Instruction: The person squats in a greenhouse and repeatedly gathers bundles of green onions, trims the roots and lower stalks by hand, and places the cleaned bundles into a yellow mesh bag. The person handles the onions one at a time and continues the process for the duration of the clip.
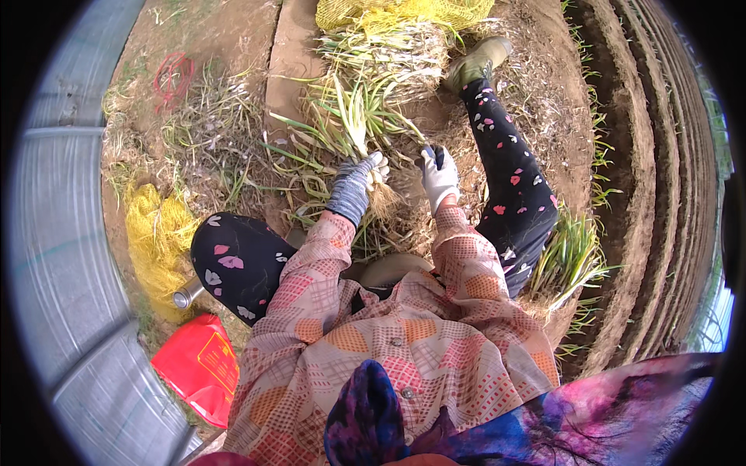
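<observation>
My left hand (352, 185), in a grey-blue knitted glove, grips a bunch of green allium plants (356, 123), which look like green onions or young garlic. Leaves point away from me, and pale bulbs with stringy roots (383, 201) stick out on the right side of the fist. My right hand (440, 175) wears a white glove with dark patches at the fingers. Its fingertips pinch the end of a single stalk (412, 129); the rest of that plant blends into the leaves. Loose plants (315, 169) lie under and beyond my left hand.
Bundled allium plants (384, 55) lie ahead, beside a yellow mesh bag (408, 13). Another yellow mesh bag (152, 239), a metal flask (187, 293) and a red bag (201, 367) are on the left. Red twine (173, 76) lies farther off. A plant bunch (568, 256) and soil furrows (635, 175) are right.
</observation>
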Action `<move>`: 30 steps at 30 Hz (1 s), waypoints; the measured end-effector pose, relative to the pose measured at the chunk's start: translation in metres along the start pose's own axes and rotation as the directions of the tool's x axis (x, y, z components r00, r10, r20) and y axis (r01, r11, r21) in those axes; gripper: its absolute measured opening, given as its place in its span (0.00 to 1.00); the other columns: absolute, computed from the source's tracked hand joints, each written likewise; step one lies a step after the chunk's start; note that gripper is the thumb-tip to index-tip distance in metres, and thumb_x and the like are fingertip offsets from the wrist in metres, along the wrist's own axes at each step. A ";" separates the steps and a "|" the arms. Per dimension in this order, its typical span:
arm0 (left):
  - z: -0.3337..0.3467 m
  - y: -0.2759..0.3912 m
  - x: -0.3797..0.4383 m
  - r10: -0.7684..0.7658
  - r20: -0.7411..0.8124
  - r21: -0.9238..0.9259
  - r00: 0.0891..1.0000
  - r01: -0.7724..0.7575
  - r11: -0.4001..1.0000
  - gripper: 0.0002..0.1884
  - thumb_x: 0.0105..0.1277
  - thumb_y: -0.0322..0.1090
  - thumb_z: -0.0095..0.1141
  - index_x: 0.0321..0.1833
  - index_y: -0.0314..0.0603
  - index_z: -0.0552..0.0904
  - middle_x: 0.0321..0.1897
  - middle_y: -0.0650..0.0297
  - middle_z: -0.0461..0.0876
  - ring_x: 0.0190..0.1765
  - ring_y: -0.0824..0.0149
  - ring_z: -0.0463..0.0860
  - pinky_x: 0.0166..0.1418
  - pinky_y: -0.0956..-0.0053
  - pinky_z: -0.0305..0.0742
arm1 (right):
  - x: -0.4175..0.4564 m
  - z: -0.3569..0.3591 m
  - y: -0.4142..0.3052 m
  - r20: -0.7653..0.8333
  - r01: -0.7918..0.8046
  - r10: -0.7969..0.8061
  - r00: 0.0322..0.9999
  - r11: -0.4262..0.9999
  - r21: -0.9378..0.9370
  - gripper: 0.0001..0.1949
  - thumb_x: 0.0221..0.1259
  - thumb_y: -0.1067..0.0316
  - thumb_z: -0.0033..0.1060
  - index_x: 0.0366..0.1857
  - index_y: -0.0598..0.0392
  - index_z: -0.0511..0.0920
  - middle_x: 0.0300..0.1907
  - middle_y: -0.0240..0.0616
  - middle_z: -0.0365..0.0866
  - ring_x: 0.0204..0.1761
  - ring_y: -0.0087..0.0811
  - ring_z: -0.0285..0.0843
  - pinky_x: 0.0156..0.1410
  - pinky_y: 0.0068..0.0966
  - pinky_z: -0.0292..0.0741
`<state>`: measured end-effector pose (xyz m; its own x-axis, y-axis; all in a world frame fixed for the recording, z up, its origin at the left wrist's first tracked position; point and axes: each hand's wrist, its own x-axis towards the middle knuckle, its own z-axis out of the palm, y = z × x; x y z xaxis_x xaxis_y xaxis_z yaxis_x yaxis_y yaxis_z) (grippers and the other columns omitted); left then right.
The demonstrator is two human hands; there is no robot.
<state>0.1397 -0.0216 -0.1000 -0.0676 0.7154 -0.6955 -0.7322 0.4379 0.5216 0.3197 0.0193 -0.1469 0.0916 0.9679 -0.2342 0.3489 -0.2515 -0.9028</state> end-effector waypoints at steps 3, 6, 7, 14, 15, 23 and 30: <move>-0.006 -0.006 0.000 0.026 0.003 0.238 1.000 -0.026 0.971 0.13 0.61 0.29 0.63 0.48 0.41 0.78 0.37 0.63 0.83 0.38 0.67 0.82 0.44 0.71 0.78 | -0.041 0.003 -0.055 0.145 0.215 -0.189 0.971 0.957 -0.193 0.16 0.57 0.64 0.61 0.49 0.55 0.75 0.48 0.47 0.77 0.49 0.49 0.75 0.53 0.37 0.72; -0.001 -0.009 -0.006 0.055 0.022 0.038 0.998 -0.055 0.998 0.16 0.61 0.28 0.62 0.52 0.42 0.80 0.42 0.63 0.82 0.40 0.68 0.81 0.40 0.76 0.78 | -0.056 0.008 -0.054 0.303 0.610 -0.534 0.789 0.738 -0.288 0.21 0.57 0.62 0.61 0.55 0.52 0.73 0.55 0.45 0.74 0.56 0.47 0.72 0.60 0.40 0.69; 0.004 -0.006 -0.014 0.095 -0.024 -0.056 0.995 -0.096 0.994 0.14 0.61 0.27 0.61 0.50 0.40 0.81 0.42 0.62 0.82 0.41 0.68 0.81 0.41 0.76 0.79 | -0.055 0.008 -0.054 0.350 0.624 -0.533 0.770 0.743 -0.243 0.22 0.57 0.61 0.61 0.56 0.51 0.72 0.57 0.44 0.74 0.57 0.46 0.71 0.61 0.41 0.68; -0.009 0.005 -0.003 0.269 -0.068 0.122 0.961 -0.259 0.958 0.16 0.62 0.33 0.61 0.53 0.38 0.79 0.41 0.66 0.82 0.40 0.74 0.79 0.40 0.79 0.73 | -0.031 0.020 -0.087 0.558 0.735 -0.481 0.677 0.485 -0.474 0.26 0.44 0.62 0.66 0.52 0.51 0.75 0.57 0.41 0.72 0.60 0.43 0.68 0.68 0.41 0.60; -0.009 0.009 -0.004 0.280 -0.064 0.197 0.958 -0.263 0.944 0.16 0.64 0.36 0.60 0.53 0.40 0.79 0.42 0.67 0.81 0.40 0.74 0.77 0.42 0.79 0.73 | -0.033 0.024 -0.092 0.576 0.763 -0.501 0.646 0.444 -0.470 0.28 0.39 0.66 0.67 0.52 0.53 0.74 0.59 0.40 0.70 0.62 0.41 0.65 0.69 0.41 0.57; -0.023 0.014 0.010 0.239 -0.274 0.161 0.932 -0.200 0.966 0.10 0.61 0.34 0.64 0.43 0.42 0.79 0.32 0.70 0.78 0.30 0.76 0.71 0.32 0.80 0.67 | -0.009 0.029 -0.081 0.656 0.757 -0.466 0.594 0.601 -0.258 0.27 0.44 0.61 0.68 0.55 0.47 0.74 0.56 0.39 0.74 0.59 0.43 0.69 0.68 0.41 0.61; -0.014 0.023 0.006 0.327 -0.359 0.132 0.874 -0.299 0.945 0.08 0.61 0.29 0.62 0.42 0.41 0.79 0.34 0.67 0.78 0.36 0.72 0.76 0.42 0.76 0.73 | 0.070 0.044 -0.011 0.284 0.288 -0.070 0.956 0.393 -0.873 0.35 0.48 0.43 0.68 0.61 0.45 0.70 0.65 0.37 0.67 0.70 0.38 0.58 0.72 0.44 0.53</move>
<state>0.1132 -0.0145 -0.0993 -0.5416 0.5730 -0.6151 -0.5821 0.2722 0.7662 0.2817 0.0895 -0.1694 -0.2016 0.9433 -0.2637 0.9780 0.1790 -0.1075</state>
